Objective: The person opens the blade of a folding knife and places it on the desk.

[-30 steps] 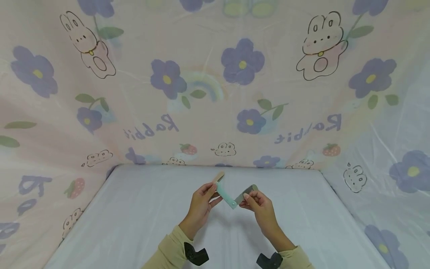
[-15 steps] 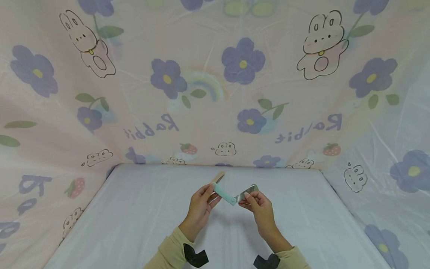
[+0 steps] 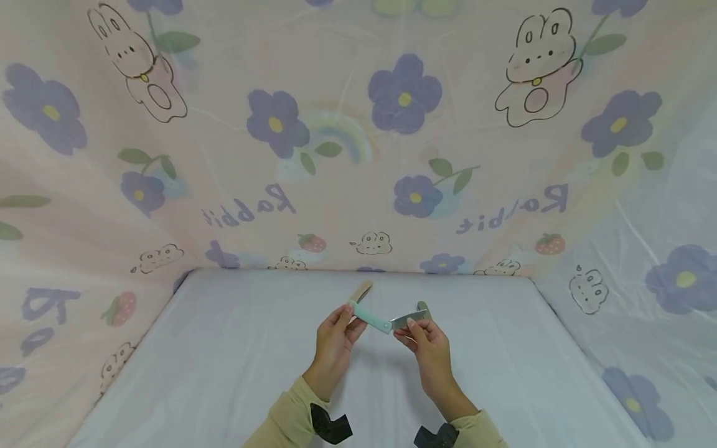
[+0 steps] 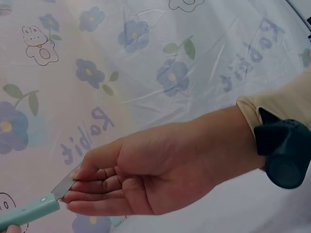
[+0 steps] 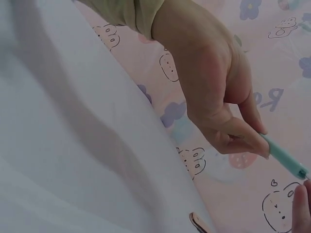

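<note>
A folding knife with a mint-green handle (image 3: 371, 317) is held up between both hands, its blade (image 3: 407, 319) swung well out. My left hand (image 3: 335, 348) pinches the handle's far end between thumb and fingers; the right wrist view shows this left hand (image 5: 218, 102) on the handle (image 5: 287, 158). My right hand (image 3: 432, 354) pinches the blade between thumb and fingers. From the left wrist, the right hand (image 4: 150, 170) is seen with the blade (image 4: 63, 187) at its fingertips, the pivot just beyond them. Part of the blade is hidden behind the right fingers.
A slim tan object with a dark slot (image 3: 361, 291) lies on the white table (image 3: 252, 348) beyond my left hand. An olive-green rounded piece (image 3: 422, 307) shows behind the right fingers. A curtain printed with rabbits and flowers (image 3: 336, 205) stands around the table.
The knife has opened wider, handle and blade now nearer a straight line. The handle has tilted flatter, and the right hand has moved slightly left. Both hands keep their grip.
</note>
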### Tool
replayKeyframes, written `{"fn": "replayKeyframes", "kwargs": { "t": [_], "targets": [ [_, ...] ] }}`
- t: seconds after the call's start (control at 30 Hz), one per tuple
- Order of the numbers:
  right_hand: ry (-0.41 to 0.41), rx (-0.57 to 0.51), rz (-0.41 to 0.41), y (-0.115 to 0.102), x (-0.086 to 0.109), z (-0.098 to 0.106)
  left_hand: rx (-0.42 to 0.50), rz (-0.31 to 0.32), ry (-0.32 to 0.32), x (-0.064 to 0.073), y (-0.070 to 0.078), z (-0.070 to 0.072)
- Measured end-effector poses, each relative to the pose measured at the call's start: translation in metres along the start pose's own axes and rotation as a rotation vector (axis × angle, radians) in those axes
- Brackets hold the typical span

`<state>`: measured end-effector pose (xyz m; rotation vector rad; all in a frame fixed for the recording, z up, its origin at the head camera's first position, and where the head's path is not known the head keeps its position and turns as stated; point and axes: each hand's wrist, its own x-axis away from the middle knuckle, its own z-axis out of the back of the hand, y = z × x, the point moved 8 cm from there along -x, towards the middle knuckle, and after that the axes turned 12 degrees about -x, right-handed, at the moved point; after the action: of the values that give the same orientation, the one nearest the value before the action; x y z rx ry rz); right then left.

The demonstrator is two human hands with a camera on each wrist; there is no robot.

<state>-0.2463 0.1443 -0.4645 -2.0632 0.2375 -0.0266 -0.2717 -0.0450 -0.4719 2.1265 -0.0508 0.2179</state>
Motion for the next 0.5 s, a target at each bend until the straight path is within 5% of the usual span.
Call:
{"fn": "replayKeyframes", "kwargs": {
  "t": [0.5],
  "targets": [
    [0.119,-0.149,-0.053,0.022,0.003,-0.007,0.043,-0.027,0.126,0.005,-0.002,0.006]
  ]
}}
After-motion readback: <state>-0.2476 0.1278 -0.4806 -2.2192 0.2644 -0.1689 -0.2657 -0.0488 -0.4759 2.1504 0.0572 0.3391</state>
